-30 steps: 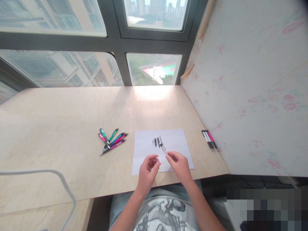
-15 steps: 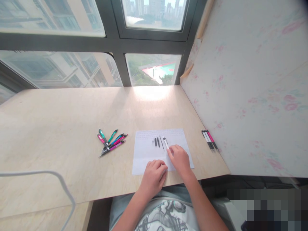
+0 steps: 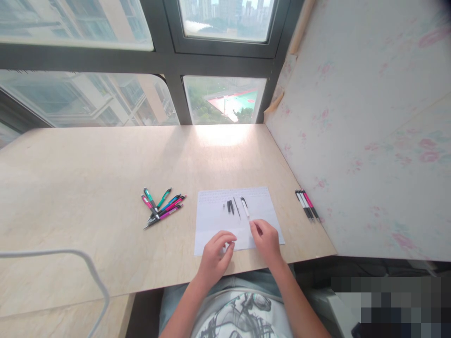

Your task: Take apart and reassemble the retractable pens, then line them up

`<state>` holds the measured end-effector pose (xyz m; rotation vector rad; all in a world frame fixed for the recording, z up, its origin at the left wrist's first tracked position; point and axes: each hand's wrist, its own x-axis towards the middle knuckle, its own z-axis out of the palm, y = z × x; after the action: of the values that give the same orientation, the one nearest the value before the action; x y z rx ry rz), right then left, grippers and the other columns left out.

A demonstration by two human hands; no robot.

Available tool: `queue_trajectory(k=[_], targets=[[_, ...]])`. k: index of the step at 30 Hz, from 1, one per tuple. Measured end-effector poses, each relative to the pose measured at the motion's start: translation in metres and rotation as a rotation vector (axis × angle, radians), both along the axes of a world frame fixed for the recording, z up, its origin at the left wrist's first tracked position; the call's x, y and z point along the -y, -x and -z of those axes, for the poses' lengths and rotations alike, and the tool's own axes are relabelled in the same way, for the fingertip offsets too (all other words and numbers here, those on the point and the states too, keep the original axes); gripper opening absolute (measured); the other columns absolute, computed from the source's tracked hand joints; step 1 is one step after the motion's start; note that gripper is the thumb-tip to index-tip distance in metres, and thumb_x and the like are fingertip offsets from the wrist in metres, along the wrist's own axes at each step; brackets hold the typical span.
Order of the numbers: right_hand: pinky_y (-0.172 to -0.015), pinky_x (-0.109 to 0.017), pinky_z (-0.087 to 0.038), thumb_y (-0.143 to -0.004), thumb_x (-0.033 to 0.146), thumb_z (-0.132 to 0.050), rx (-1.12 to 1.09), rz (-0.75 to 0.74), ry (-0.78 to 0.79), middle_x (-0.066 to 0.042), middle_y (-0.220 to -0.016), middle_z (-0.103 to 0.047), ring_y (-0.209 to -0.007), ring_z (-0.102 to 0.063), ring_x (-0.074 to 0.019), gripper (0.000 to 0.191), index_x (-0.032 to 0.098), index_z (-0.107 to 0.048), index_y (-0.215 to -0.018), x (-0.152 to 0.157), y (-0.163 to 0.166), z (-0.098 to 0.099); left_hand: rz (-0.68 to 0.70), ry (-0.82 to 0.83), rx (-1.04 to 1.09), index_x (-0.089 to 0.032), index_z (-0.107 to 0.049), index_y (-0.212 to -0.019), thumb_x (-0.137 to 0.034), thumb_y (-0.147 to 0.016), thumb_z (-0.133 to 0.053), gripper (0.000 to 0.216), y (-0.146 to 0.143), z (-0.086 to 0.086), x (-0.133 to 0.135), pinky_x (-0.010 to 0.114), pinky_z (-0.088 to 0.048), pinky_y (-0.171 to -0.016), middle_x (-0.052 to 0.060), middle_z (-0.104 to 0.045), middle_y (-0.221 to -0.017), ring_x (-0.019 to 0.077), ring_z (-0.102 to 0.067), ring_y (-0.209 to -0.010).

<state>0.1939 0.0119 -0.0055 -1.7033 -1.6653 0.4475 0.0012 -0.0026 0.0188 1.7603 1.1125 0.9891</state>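
Observation:
A white pen barrel with a dark clip (image 3: pixel 245 208) lies on a sheet of written paper (image 3: pixel 211 231). Just below its lower end is my right hand (image 3: pixel 266 238), fingers curled loosely, apart from the barrel and seemingly holding nothing. My left hand (image 3: pixel 215 256) hovers over the paper's lower edge, thumb and fingers curved with a gap between them. Left of the barrel are a thin dark refill (image 3: pixel 237 208), two short black tubular pen parts (image 3: pixel 230 207) and a tiny pen piece (image 3: pixel 223 206), too small to make out.
Several coloured pens (image 3: pixel 164 209) lie in a loose heap left of the paper. Several white and pink pens (image 3: pixel 306 205) line up by the wall (image 3: pixel 369 188). A pale cable (image 3: pixel 88 265) arcs over the desk's (image 3: pixel 88 188) left front.
My right hand has let go of the white pen barrel and drawn slightly down from it. The left hand has shifted left, its thumb and fingers now parted.

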Motion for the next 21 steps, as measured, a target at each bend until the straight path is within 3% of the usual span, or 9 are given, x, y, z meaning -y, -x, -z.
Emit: queue_trajectory(k=[6,12,15,21], targets=[[-0.06,-0.027,-0.035,-0.095,0.026,-0.042,0.009,-0.069,-0.11,0.0,-0.06,-0.051,-0.058,-0.046,-0.0142,0.032,0.02,-0.055,-0.067,0.016,0.005,-0.002,-0.174,0.09,0.09,-0.02,-0.068,-0.081,-0.029,-0.087,-0.056,0.016,0.01,0.0,-0.002,0.03,-0.044,-0.065,0.006,-0.065,-0.074,0.0189,-0.056,-0.068],[-0.054,-0.027,-0.03,-0.094,0.023,-0.043,0.03,-0.294,-0.114,0.002,-0.054,-0.045,-0.053,-0.041,-0.0127,0.038,0.022,-0.045,-0.057,0.03,0.023,0.004,-0.05,0.156,0.077,-0.02,-0.068,-0.076,-0.032,-0.088,-0.055,0.022,0.0,-0.003,0.01,0.028,-0.04,-0.06,0.005,-0.063,-0.068,0.0176,-0.052,-0.062],[-0.054,-0.028,-0.029,-0.093,0.022,-0.043,0.041,-0.286,-0.117,0.002,-0.053,-0.045,-0.052,-0.041,-0.0126,0.037,0.022,-0.044,-0.056,0.03,0.025,0.006,-0.02,0.174,0.051,-0.021,-0.069,-0.075,-0.033,-0.088,-0.055,0.023,-0.005,-0.002,0.011,0.027,-0.037,-0.058,0.004,-0.061,-0.064,0.0165,-0.049,-0.058],[-0.054,-0.027,-0.029,-0.092,0.022,-0.044,0.044,-0.281,-0.093,0.002,-0.054,-0.046,-0.053,-0.042,-0.0125,0.035,0.021,-0.045,-0.057,0.028,0.024,0.006,-0.1,0.204,0.012,-0.02,-0.067,-0.07,-0.034,-0.087,-0.055,0.025,-0.006,0.001,0.005,0.026,-0.039,-0.057,0.004,-0.062,-0.064,0.0164,-0.051,-0.059]])
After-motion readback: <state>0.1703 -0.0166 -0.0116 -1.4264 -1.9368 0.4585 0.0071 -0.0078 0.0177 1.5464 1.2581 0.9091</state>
